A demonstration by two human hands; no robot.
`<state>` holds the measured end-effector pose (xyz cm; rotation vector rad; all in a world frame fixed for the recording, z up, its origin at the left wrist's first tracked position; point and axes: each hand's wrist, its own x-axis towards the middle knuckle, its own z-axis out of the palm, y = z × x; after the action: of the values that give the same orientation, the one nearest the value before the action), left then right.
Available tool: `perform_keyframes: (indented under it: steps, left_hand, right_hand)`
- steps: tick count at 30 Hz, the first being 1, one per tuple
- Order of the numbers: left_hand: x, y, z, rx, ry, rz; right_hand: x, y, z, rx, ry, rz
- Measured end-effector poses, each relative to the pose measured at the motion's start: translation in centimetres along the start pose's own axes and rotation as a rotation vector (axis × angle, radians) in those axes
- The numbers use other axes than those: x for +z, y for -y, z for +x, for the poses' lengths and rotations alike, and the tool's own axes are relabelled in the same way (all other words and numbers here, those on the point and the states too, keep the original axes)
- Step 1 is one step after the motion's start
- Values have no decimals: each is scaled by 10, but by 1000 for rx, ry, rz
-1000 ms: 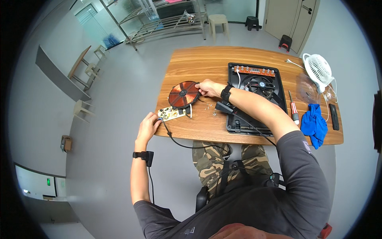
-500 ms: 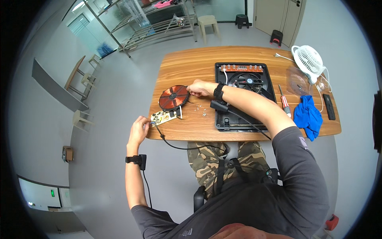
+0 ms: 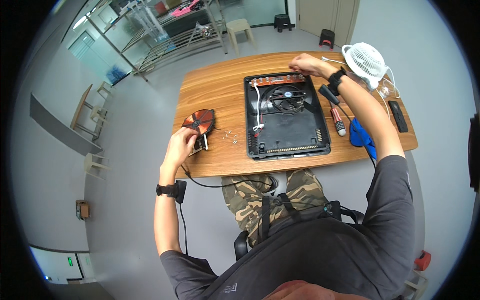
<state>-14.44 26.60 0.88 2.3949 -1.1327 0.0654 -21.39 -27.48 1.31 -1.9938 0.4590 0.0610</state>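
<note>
My left hand is over the circuit board at the table's left edge and hides most of it. Its fingertips reach the near rim of the round copper coil, with the thumb apart. My right hand is at the far right corner of the black appliance housing, with its fingers curled together. Whatever is in them, if anything, cannot be made out. The housing lies open, showing a black fan, an orange control board and a white cable.
Several small pale pieces lie between coil and housing. On the right are a red-handled screwdriver, a blue cloth, a black bar-shaped object and a white fan. A black cord hangs at the table's front edge.
My right hand has left the coil and moved right to the housing's far corner. My left hand has shifted from the board's end onto the board and the coil's rim. The view has shifted.
</note>
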Motion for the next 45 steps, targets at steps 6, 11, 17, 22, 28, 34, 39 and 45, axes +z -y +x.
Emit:
perform_keyframes:
  steps: [6,11,17,22,28,34,39,45]
  left_hand:
    - [41,-51,41,202,120,-28]
    - [69,-75,68,211,132,-18]
    - [92,-80,72,88,218,-73]
    - [100,-80,68,70,257,-244]
    - [106,-94,50,-2,301,-249]
    - [128,-80,38,47,262,-331]
    - [125,-83,38,16,287,-350]
    - [117,-91,36,-23,350,-316]
  right_hand:
    - [-51,-81,-77,108,-146,-64]
    - [-53,-117,-117,52,-290,-420]
    - [4,-128,-155,149,-257,-757]
    - [17,-151,-157,129,-216,-813]
    - [20,-111,-175,239,-58,-844]
    - [21,-109,-185,209,-38,-831]
    - [2,-121,-186,72,-256,-789]
    - [-49,-79,-190,-55,-392,-684]
